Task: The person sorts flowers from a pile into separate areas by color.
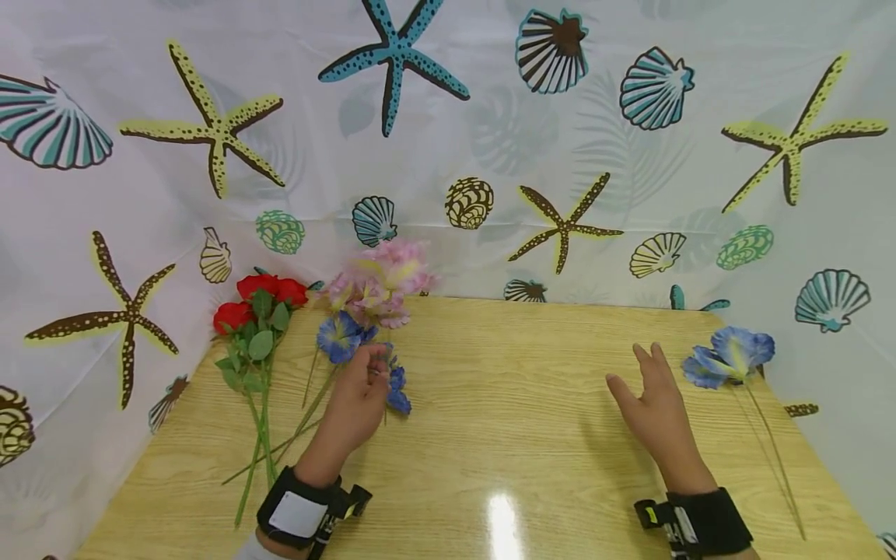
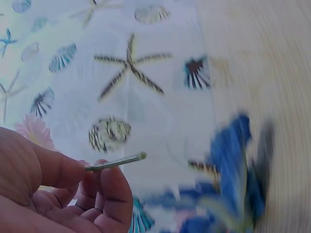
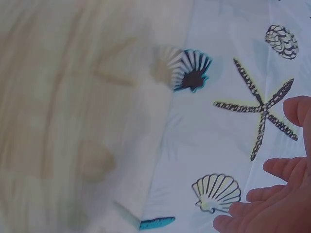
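My left hand pinches the thin green stem of a blue flower between thumb and fingers, just above the wooden table. In the left wrist view the hand holds the stem's cut end, and the blue flower is blurred. My right hand hovers over the right half of the table with straight, spread fingers and holds nothing. A second blue flower on a long stem lies just right of it.
Red roses with green leaves lie at the table's left. Pink flowers and another blue bloom lie beside them. A cloth printed with shells and starfish surrounds the table on three sides.
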`<state>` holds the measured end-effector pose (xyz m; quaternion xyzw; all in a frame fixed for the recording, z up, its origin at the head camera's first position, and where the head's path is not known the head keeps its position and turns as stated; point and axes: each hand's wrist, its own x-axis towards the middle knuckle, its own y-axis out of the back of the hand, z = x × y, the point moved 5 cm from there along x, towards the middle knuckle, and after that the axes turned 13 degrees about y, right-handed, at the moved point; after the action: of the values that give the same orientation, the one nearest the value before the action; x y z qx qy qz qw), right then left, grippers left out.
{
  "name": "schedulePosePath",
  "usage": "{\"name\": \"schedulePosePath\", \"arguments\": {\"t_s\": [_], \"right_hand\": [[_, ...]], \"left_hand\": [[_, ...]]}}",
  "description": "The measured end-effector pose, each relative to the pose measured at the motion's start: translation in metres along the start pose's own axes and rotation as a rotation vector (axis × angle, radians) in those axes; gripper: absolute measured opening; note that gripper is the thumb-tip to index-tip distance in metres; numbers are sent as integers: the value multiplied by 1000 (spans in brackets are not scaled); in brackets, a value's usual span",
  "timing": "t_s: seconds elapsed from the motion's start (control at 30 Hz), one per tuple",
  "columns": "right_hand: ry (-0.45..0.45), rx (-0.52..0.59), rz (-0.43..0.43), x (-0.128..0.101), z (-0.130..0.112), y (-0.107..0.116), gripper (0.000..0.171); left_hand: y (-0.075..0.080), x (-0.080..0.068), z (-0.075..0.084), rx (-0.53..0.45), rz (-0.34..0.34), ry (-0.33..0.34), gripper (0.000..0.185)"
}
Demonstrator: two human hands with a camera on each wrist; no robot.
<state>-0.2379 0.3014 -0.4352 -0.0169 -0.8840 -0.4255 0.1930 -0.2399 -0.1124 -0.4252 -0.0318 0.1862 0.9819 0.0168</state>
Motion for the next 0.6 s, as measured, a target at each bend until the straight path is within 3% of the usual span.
{"name": "schedulePosePath", "arguments": {"t_s": [0.17, 0.27, 0.6], "right_hand": [[1, 64, 9, 8, -26, -16, 71], [6, 130, 0, 9, -47, -26, 68], [94, 513, -29, 7, -108, -65, 47]], "left_hand": [[-41, -12, 7, -256, -246, 62, 20], [-60, -20, 9, -342, -359, 115, 19], [-95, -35, 14, -515, -491, 194, 17]]}}
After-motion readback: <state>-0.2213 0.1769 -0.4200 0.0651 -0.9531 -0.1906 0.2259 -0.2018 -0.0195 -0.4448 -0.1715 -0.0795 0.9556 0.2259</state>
